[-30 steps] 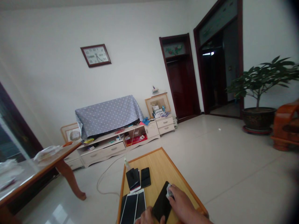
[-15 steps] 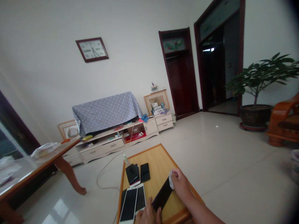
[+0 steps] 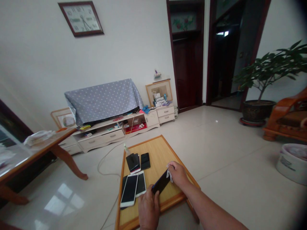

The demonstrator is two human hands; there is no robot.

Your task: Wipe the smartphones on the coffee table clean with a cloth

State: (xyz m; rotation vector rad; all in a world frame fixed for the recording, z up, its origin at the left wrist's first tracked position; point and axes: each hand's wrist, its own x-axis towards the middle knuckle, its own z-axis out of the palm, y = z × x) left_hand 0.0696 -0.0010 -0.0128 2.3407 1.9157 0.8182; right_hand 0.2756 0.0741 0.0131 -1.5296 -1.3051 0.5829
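Observation:
A dark smartphone (image 3: 161, 182) is held tilted above the small wooden table (image 3: 155, 148). Its near end is gripped by my left hand (image 3: 149, 206), thumb on one side and fingers on the other. At the far end, my right hand (image 3: 179, 174) pinches a white wipe (image 3: 169, 175) against the phone's edge. To the left of my left hand, a white-framed phone (image 3: 129, 190) with a black screen overlaps another white phone (image 3: 141, 183). Farther back lie a black phone (image 3: 145, 161) and a small stack of dark phones (image 3: 132, 162), near a clear bottle (image 3: 126, 148).
A larger wooden table (image 3: 64, 145) stands at the left, with plastic bags on it. By the wall is a low white cabinet (image 3: 98, 143). A white bucket (image 3: 292, 163), a potted plant (image 3: 257, 110) and a wooden armchair (image 3: 280, 118) are at the right. A cable (image 3: 102, 173) crosses the floor.
The view has tipped downward, so the bucket and more of both arms show. Both hands still hold the phone and the wipe, which stays at the phone's far end.

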